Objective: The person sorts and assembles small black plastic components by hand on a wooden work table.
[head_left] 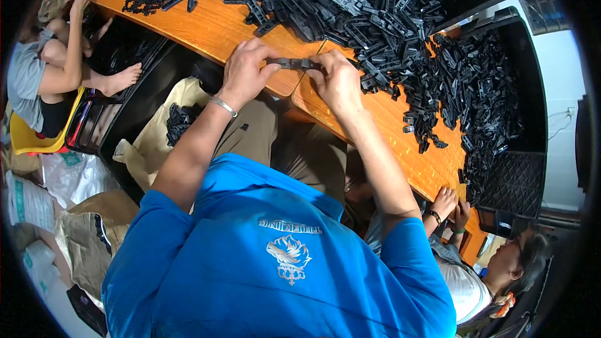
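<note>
A short black plastic part (293, 64) spans the gap between my hands, just above the near edge of the wooden table (213, 28). My left hand (247, 70) pinches one end of it between thumb and fingers. The other end is gripped by my right hand (338, 81), whose fingers partly cover it. Just beyond my hands, a big heap of long black plastic parts (338, 6) lies on the tabletop. A bracelet circles my left wrist.
Smaller black pieces (476, 81) spill from a black crate (532, 87) at the right. A paper sack (156, 131) holding dark pieces stands by my left leg. One co-worker (56, 75) sits on a yellow chair at the left; another (469, 275) works at the lower right.
</note>
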`<state>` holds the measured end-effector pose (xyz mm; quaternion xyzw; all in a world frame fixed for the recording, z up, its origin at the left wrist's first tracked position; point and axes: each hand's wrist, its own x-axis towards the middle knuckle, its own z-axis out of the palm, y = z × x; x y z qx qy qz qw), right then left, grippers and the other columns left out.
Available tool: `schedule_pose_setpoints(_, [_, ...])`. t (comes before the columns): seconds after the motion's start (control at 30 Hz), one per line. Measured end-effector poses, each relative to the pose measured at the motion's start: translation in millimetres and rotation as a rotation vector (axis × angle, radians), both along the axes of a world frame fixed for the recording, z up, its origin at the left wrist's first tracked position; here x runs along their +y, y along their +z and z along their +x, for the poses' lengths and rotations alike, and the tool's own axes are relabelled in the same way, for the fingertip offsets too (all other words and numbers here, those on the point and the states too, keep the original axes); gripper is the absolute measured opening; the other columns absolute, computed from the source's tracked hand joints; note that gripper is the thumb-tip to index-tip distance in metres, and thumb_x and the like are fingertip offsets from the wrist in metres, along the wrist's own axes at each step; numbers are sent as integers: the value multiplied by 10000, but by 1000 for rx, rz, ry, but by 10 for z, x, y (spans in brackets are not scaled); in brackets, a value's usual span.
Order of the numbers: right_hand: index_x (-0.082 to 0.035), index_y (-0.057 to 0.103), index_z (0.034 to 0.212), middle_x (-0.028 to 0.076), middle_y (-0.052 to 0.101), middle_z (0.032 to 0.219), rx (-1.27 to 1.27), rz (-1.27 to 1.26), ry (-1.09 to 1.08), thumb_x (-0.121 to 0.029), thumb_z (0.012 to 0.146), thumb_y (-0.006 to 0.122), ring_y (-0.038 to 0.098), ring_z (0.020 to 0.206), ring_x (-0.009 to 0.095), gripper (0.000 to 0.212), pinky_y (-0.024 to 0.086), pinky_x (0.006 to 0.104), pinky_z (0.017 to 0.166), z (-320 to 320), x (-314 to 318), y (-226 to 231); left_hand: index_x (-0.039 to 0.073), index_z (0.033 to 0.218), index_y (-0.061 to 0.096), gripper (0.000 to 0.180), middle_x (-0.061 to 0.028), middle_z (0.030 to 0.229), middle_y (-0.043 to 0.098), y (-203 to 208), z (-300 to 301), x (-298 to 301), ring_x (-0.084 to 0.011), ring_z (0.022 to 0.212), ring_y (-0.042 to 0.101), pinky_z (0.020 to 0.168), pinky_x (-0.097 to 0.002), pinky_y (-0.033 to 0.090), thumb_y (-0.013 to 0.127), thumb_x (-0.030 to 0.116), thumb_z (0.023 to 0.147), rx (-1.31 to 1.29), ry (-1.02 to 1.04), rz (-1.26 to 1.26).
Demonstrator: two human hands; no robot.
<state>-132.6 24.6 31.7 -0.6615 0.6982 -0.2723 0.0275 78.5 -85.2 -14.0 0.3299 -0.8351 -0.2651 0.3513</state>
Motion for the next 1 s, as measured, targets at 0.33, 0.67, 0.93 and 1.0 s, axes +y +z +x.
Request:
schedule_pose_setpoints(0.33, [-61,811,1074,123,722,945,-15,-41,239,-99,786,893,736,847,349,302,582,430,731,-78,-372,-149,40,1002,749,184,-103,980,651,-6,-70,-19,-321,968,669,831,-427,545,841,70,846,56,-17,-70])
schedule_pose_setpoints(0.67, [-86,806,1089,122,756,1012,-159,51,339,-182,883,834,732,971,351,229,591,424,858,216,-116,-116,42,1093,784,224,-92,994,723,274,847,-458,-210,841,709,819,-353,583,840,117,890,-172,-163,399])
schedule_pose_setpoints(0.93, [-49,779,1120,209,753,1073,182,92,-272,-299,873,856,755,940,399,360,611,480,839,-413,37,95,45,1176,699,384,-155,1125,683,237,-185,-421,-361,1057,684,918,-460,565,874,94,837,-96,157,-206])
schedule_pose_setpoints(1.0, [-38,758,1119,238,743,1078,235,129,-264,-301,862,853,755,904,422,380,620,495,822,-363,-21,8,41,1118,699,326,-158,1115,643,150,-287,-446,-391,1030,667,889,-484,560,865,80,839,-106,192,-253])
